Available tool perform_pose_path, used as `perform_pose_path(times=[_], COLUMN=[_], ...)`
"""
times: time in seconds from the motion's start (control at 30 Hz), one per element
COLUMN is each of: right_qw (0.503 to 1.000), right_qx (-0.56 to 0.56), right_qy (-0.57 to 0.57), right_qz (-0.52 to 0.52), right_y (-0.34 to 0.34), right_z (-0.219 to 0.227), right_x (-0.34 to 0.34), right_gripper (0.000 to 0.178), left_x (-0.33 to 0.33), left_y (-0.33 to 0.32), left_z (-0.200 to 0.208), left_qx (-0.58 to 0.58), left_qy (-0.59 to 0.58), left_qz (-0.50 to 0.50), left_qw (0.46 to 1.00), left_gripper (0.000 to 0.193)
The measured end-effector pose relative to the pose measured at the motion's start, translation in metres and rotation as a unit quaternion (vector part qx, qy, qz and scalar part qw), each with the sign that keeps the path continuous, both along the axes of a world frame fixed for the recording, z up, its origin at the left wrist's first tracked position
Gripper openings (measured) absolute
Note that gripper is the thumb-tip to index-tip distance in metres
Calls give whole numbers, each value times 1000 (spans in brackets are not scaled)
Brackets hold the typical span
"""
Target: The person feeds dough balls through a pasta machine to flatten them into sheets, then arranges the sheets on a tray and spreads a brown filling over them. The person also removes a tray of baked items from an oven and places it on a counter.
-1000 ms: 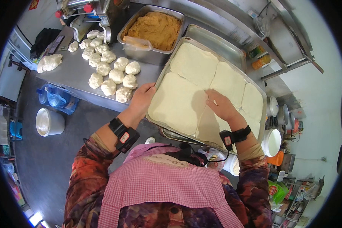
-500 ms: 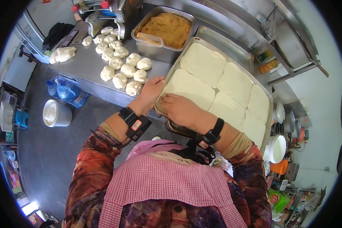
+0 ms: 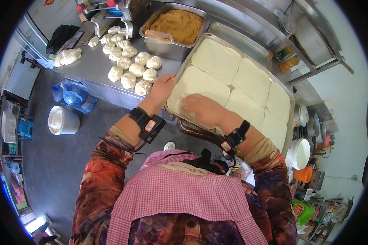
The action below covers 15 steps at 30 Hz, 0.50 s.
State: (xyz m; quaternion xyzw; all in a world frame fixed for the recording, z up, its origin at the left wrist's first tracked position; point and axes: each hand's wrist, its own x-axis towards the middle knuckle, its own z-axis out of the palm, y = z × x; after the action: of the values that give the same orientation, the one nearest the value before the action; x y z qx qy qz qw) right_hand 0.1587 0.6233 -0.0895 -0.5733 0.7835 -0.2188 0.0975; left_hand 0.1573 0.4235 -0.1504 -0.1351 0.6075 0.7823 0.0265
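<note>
Beyond and left of left hand: lumpy, rounded dough balls (image 3: 136,70) | left hand (image 3: 163,89): clasping metal tray's (image 3: 185,64) left rim, fingers partly hidden | right hand (image 3: 203,109): palm down, fingers extended, thumb hard to make out | beneath and beyond it: smooth, flat dough sheets (image 3: 206,85), nearest partly covered

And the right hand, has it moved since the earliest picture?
Yes: judged against the tray, the right hand has moved left, from near the tray's middle toward the left hand.

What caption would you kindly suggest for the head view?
Left hand at the edge of a tray, right hand on a dough sheet, dough balls on the counter.
</note>
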Motion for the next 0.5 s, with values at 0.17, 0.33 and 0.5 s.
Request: perform_pose_path(times=[0.17,0.33,0.5], right_qw=[998,996,976], right_qx=[23,32,41], right_qy=[5,-60,61], right_qz=[54,-60,-204], right_y=[17,53,95], right_z=[-4,-3,-15], right_x=[12,18,1], right_gripper=[37,36,39], left_x=[0,-1,-1], left_y=[0,0,0], left_z=[1,-3,-3], left_qx=[-35,-34,-43], left_qy=[9,27,22], left_qz=[-10,-7,-7], left_qw=[999,999,999], left_gripper=[34,34,34])
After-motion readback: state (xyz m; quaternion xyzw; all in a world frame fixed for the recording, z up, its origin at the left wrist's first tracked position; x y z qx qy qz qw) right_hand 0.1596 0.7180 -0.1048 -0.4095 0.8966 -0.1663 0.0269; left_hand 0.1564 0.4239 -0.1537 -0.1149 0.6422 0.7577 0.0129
